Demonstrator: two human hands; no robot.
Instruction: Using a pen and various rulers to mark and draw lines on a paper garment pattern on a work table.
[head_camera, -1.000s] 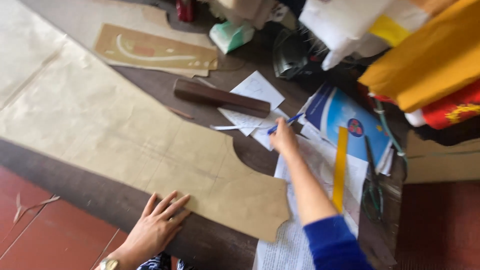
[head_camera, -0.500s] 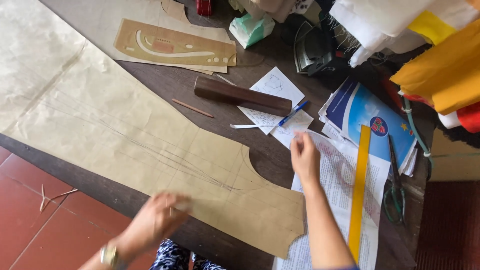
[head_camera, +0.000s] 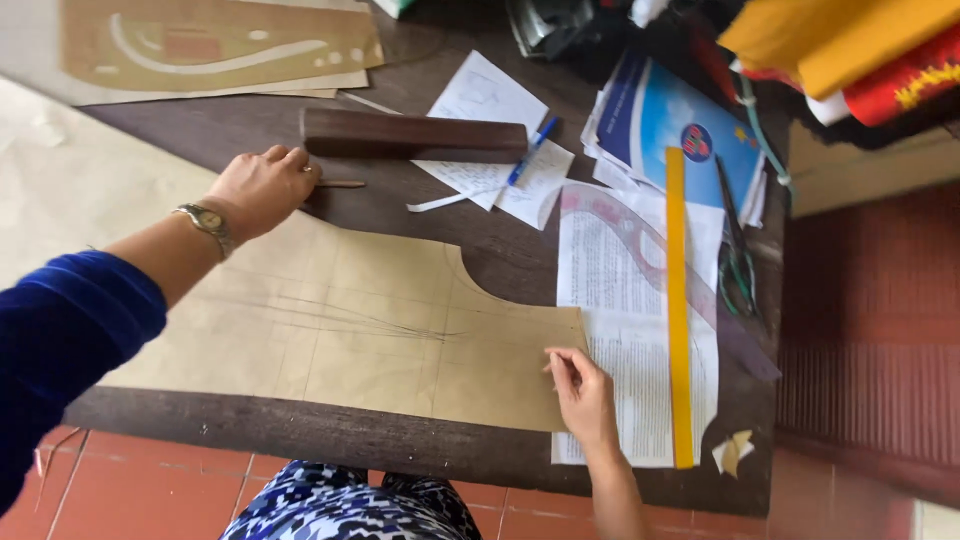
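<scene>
On the dark table (head_camera: 400, 445) our left hand (head_camera: 262, 188) pinches a pencil (head_camera: 340, 184) at ten o'clock, while our right hand (head_camera: 583, 392), fingers loosely bent, presses the brown paper pattern (head_camera: 390, 340) at five o'clock.

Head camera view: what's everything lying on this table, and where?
paper pattern: one, tan, table front
wooden block: one, dark brown, table middle
pencil: one, brown, by the block
pen: one, blue, on white notes
ruler: one, yellow, on printed sheet
scissors: one pair, green handles, right edge
booklet: one, blue, upper right
left hand: at the pencil
right hand: on the pattern's right edge
</scene>
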